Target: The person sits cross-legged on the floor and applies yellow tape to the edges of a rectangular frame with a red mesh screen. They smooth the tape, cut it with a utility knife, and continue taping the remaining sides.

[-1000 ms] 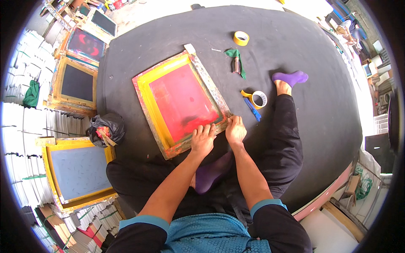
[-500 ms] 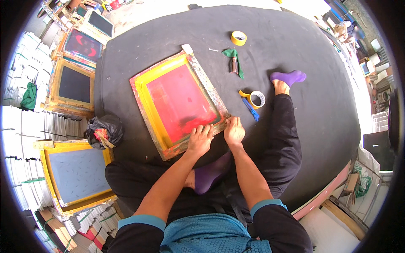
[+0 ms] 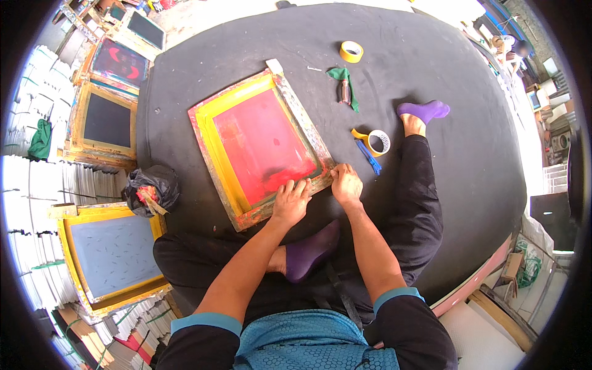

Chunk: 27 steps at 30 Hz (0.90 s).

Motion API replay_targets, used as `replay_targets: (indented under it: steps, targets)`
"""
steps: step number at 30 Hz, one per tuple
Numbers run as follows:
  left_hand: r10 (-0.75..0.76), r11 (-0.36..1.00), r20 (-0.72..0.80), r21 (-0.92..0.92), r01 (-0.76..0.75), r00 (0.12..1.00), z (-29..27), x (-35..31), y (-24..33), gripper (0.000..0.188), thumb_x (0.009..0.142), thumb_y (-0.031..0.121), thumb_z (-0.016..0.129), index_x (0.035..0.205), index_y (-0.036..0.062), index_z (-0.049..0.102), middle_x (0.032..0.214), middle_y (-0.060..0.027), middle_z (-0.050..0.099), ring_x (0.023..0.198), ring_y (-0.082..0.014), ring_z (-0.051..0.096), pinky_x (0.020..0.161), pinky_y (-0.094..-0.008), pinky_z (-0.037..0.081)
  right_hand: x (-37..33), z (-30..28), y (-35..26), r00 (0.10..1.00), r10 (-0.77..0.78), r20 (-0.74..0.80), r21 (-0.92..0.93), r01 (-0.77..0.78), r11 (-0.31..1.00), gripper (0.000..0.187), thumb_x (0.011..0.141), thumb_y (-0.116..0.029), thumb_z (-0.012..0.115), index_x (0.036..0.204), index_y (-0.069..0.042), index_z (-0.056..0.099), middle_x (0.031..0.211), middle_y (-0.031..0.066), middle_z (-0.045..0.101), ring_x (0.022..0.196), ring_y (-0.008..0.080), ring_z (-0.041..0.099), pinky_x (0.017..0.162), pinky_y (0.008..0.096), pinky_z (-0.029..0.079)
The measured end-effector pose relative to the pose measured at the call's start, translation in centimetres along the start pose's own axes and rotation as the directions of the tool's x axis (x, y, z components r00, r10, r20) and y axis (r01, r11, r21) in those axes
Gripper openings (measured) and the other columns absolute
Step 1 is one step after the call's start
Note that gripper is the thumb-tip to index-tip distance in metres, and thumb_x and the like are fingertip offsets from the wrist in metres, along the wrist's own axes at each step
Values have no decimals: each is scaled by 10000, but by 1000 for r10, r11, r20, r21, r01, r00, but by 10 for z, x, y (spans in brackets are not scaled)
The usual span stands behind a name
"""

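Note:
A screen printing frame (image 3: pixel 262 145) with red mesh and yellow tape along its inner borders lies tilted on the black surface before me. My left hand (image 3: pixel 291 201) grips its near rail, fingertips over the inner edge. At the near right corner my right hand (image 3: pixel 347 184) has its fingers bent against the wood; what lies under them is hidden. To the right rest a roll of tape (image 3: pixel 377 143) with a yellow loose end and a blue cutter-like tool (image 3: pixel 369 157). Farther off are a green cloth (image 3: pixel 353 95), a small brown-handled tool (image 3: pixel 344 92) and a yellow tape roll (image 3: pixel 351 52).
More screen frames (image 3: pixel 114 237) stand along the left beside stacks of paper (image 3: pixel 34 203). A black plastic bag (image 3: pixel 165 179) with scraps sits at the padded surface's left edge. My purple-socked feet (image 3: pixel 311 251) flank the working area. Another person (image 3: pixel 509 52) is at the far right.
My right hand has shifted slightly to the right along the corner, with its fingers lying a little flatter. The left hand stays on the near rail.

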State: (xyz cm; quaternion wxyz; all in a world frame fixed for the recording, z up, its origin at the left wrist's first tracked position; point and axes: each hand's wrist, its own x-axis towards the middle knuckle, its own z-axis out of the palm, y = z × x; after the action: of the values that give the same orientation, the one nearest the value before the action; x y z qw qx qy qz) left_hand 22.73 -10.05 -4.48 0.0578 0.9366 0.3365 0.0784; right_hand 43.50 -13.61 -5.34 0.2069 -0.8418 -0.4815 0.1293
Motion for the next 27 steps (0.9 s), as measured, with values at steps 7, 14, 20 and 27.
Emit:
replay_targets:
  steps: [7,14,20,27]
  targets:
    - [-51,993,-29,-104,48,998,-1,2,-1,558,891,349,760,1373,86,658,1183,-42,625,1117,-275,561,918,-440,500,9,-18,-1,983,151,107,166,-167,972,225,977,-311,667,1052,-110,735,1101,143,745,1048,408,703,906,503,540]
    - [-160,941,-159,-324,102,974,-6,21,7,429,894,340,766,1237,85,727,1137,-103,658,1073,-325,612,913,-474,514,3,-32,-7,995,83,57,209,-93,974,224,971,-309,673,1008,-101,746,999,182,761,995,411,722,868,500,553]
    - [-222,870,-224,-485,89,949,1,52,27,380,863,252,801,1185,66,723,1074,-146,674,1009,-373,640,881,-498,522,-2,-44,-10,992,66,108,135,-80,988,220,923,-319,723,951,-103,755,953,162,768,915,405,739,822,499,570]
    - [-188,856,-221,-514,49,957,14,61,26,384,864,202,794,1210,60,707,1113,-145,655,1018,-374,632,875,-484,523,36,-49,-28,988,80,135,109,-95,989,211,930,-262,729,960,-53,726,922,192,747,905,366,737,801,478,569]
